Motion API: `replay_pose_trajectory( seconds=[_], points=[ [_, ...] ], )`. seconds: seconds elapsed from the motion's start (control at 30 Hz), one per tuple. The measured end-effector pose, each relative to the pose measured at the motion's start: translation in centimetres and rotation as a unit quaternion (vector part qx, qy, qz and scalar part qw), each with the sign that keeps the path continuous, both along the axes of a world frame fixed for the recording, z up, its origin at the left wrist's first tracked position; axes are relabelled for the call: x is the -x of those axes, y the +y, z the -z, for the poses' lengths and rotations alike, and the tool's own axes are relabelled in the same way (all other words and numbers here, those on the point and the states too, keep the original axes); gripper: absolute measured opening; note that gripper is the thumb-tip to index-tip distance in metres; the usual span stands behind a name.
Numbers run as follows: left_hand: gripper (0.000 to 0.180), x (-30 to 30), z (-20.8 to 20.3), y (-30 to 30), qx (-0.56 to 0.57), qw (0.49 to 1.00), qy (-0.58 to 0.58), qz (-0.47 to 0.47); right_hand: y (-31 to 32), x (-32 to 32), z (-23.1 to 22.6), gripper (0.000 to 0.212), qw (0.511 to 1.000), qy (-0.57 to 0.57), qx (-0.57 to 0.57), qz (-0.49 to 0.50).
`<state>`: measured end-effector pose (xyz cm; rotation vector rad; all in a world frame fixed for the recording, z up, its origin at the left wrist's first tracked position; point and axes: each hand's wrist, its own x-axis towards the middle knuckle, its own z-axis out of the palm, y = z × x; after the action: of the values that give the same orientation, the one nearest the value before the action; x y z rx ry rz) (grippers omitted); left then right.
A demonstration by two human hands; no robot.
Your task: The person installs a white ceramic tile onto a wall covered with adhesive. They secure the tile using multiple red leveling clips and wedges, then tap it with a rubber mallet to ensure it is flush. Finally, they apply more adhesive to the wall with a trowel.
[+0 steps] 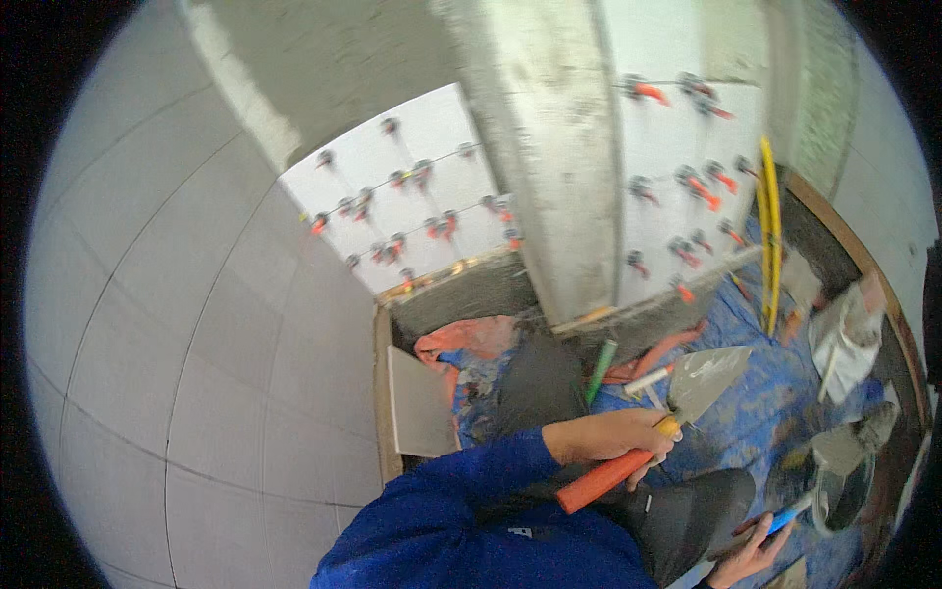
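My left hand (620, 438) is closed round a trowel (708, 381). Its pointed metal blade faces up and right; the collar by my fingers is yellow, and an orange handle (603, 481) sticks out behind my hand. Lower right, my right hand (751, 556) grips a blue-handled tool (788, 514) with a metal shank. The tool's far end reaches a dark bucket (846, 493) and is hard to make out there. Grey mortar (863, 434) shows at the bucket's top. My dark-trousered knees are bent beneath my arms.
White wall tiles (432, 137) with several red-and-black levelling clips flank a concrete column (569, 167). A blue sheet (721, 432) covers the floor. Around me are a loose tile (417, 404), a green rod (601, 370), yellow strips (769, 236) and a white bag (846, 334).
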<state>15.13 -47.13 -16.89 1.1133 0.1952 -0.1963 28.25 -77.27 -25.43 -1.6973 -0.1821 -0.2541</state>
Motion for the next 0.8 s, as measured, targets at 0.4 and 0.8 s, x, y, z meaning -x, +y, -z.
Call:
replay_pose_trajectory(
  seconds=[0.4, 0.8],
  points=[
    [0.026, 14.8, 0.9, 6.5, 0.033, 0.987, -0.01, -0.158, 13.8, 8.1, -0.8, 0.05, 0.942, 0.073, 0.05, -0.323],
    [0.034, 14.7, -5.0, 9.3, 0.138, 0.979, 0.013, -0.147, 17.8, 6.3, -0.5, 0.046, 0.944, -0.186, 0.148, -0.229]
  ],
)
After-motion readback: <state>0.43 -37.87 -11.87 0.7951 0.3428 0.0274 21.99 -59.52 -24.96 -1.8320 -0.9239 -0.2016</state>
